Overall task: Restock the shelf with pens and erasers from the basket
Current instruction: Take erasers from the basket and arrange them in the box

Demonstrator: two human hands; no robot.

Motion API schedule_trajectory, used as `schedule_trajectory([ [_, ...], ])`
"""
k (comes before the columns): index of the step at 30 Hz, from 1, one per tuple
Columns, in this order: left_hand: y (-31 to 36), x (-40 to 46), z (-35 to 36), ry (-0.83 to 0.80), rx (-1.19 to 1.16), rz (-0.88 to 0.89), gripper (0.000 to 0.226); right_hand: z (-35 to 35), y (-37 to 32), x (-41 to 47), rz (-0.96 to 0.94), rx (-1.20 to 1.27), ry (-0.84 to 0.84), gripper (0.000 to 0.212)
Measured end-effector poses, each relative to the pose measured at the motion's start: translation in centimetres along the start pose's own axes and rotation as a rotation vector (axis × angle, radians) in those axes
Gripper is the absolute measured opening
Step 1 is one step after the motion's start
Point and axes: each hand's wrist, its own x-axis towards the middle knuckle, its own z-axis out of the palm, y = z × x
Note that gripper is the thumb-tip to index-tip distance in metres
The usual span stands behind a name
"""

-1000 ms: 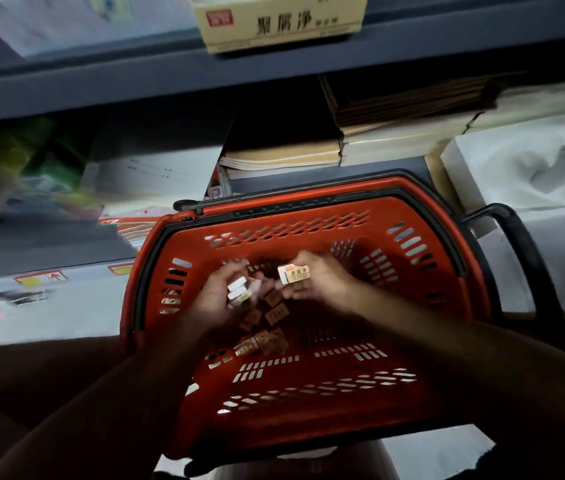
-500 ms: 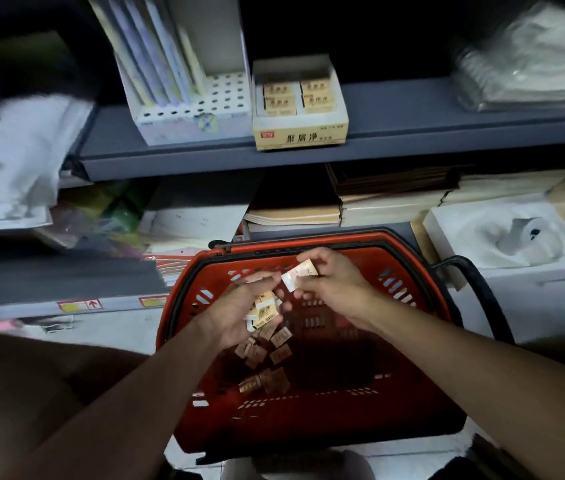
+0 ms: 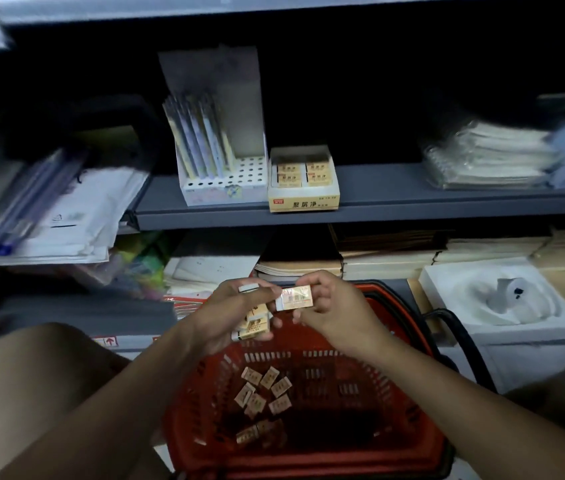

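I have my left hand (image 3: 236,317) gripping a stack of erasers (image 3: 253,325) and my right hand (image 3: 329,306) pinching one eraser (image 3: 295,297) label-up above the basket (image 3: 409,341), I judge ready for the box (image 3: 303,188) at twelve o'clock.

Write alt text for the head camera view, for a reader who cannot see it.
A person's left hand holds a small stack of erasers and the right hand pinches a single eraser above a red basket with more loose inside. On the shelf stand an open eraser box and pen display.

"聚屑净" on eraser box (image 3: 303,202) front, same on held eraser (image 3: 295,298)
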Motion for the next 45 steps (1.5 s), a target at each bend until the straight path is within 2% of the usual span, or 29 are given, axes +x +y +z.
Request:
schedule_trajectory([
  [4, 2.0, -1.0, 0.1, -0.005, 0.012, 0.039, 0.025, -1.2, -1.9, -0.1, -0.266, -0.486, 0.053, 0.035],
  [9, 3.8, -0.9, 0.2, -0.01, -0.012, 0.058, 0.028, -2.5, -3.9, 0.3, -0.452, -0.707, 0.074, 0.04],
  [11, 4.4, -0.7, 0.4, -0.023, -0.011, 0.071, 0.02, -2.8, -4.4, 0.6, -0.485, -0.778, 0.066, 0.04],
  [13, 5.0, -0.5, 0.4, -0.035, 0.0, 0.083, 0.013, -3.2, -4.7, 1.1, -0.504, -0.797, 0.064, 0.039],
  [17, 6.2, 0.5, 0.5, -0.007, 0.018, 0.114, 0.016, -4.1, -5.3, 2.3, -0.501, -0.739, 0.07, 0.038],
  [22, 8.7, 1.7, 0.5, 0.099, 0.102, 0.248, 0.013, -5.4, -6.1, 4.1, -0.483, -0.685, 0.154, 0.04],
  [26, 10.5, 2.5, -0.1, 0.286, 0.531, 0.547, 0.024, -6.7, -7.0, 5.9, -0.491, -0.634, 0.226, 0.041],
  [30, 10.3, 3.8, -1.2, 0.376, 0.723, 0.661, 0.03, -7.5, -8.2, 8.0, -0.472, -0.622, 0.286, 0.043],
  [34, 9.6, 5.5, -2.0, 0.456, 0.901, 0.747, 0.027, -7.8, -9.8, 10.8, -0.424, -0.684, 0.264, 0.04],
  [38, 9.9, 6.5, -2.2, 0.453, 0.916, 0.827, 0.029, -7.3, -10.7, 13.6, -0.382, -0.723, 0.232, 0.025],
  [45, 9.9, 7.2, -2.0, 0.441, 0.881, 0.827, 0.017, -6.3, -11.3, 16.7, -0.283, -0.844, 0.163, 0.02],
])
